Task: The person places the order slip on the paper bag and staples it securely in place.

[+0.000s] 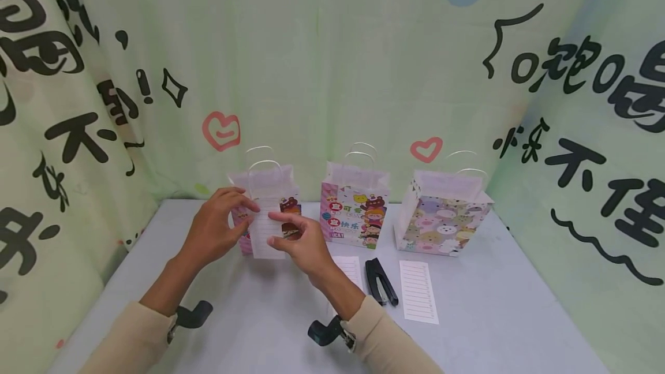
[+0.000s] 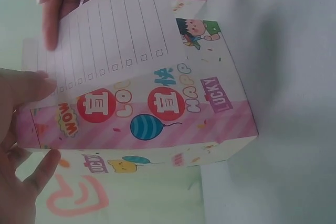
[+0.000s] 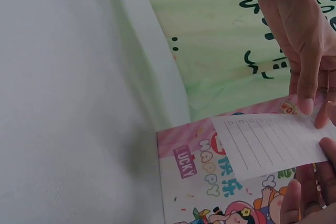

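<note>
A white lined checklist slip (image 1: 266,238) lies against the front of the left paper gift bag (image 1: 291,204), near its top. My left hand (image 1: 215,227) pinches the slip's upper left edge, its thumb on the paper and its other fingers around the bag's side edge. From the other side my right hand (image 1: 306,244) holds the slip by its right edge between index finger and thumb. In the left wrist view the slip (image 2: 118,35) covers part of the bag's colourful print (image 2: 168,103). Its lower end (image 3: 231,153) stands slightly off the bag in the right wrist view.
Two more gift bags, one with a cartoon print (image 1: 355,215) and one with an animal print (image 1: 447,224), stand to the right. A black stapler (image 1: 381,283) lies between two lined slips, one at its left (image 1: 349,270) and one at its right (image 1: 418,292). Printed curtains (image 1: 322,74) surround the table.
</note>
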`<action>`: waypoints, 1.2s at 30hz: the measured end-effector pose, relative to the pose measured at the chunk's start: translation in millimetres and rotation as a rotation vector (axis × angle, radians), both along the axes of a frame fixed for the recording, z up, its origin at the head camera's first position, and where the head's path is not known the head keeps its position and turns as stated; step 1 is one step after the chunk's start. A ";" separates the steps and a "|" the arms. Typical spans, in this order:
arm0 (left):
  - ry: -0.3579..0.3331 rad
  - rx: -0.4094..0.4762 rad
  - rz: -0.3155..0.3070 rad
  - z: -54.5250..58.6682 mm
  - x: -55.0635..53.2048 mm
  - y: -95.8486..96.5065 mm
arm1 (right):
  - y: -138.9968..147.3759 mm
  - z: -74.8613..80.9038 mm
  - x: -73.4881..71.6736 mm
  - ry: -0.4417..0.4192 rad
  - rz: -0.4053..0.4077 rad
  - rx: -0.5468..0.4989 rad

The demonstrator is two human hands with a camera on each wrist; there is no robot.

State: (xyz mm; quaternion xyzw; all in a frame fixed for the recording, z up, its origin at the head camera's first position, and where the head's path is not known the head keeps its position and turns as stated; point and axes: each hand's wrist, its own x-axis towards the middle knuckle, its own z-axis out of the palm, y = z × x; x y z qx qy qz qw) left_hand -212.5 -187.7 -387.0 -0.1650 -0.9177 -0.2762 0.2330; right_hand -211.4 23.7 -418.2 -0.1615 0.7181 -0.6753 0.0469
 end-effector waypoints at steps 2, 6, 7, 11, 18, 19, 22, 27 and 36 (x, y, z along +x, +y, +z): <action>0.003 -0.005 0.004 -0.5 -0.3 0.2 | 0.6 0.6 -0.5 0.002 0.001 0.001; 0.007 -0.012 0.006 -1.3 -1.7 0.2 | 6.5 2.4 1.2 0.034 -0.028 0.039; 0.007 -0.013 0.004 -1.4 -1.8 0.4 | 9.4 2.4 2.1 0.047 -0.046 0.066; 0.018 -0.012 -0.003 -0.7 -2.7 1.0 | 25.5 2.8 8.0 0.113 -0.115 0.194; 0.040 -0.002 0.001 -2.4 -4.1 0.5 | 65.8 -5.5 17.7 0.203 -0.212 0.373; 0.047 -0.002 0.000 -2.9 -4.2 0.2 | 72.1 -7.2 19.0 0.206 -0.229 0.397; 0.072 0.001 0.002 -4.4 -4.7 -0.3 | 90.4 -10.5 22.9 0.202 -0.270 0.452; 0.120 0.021 0.016 -6.3 -6.5 0.7 | 116.7 -14.7 29.0 0.173 -0.333 0.519; 0.183 0.036 0.038 -11.1 -12.0 4.0 | 151.2 -25.3 36.1 0.104 -0.410 0.627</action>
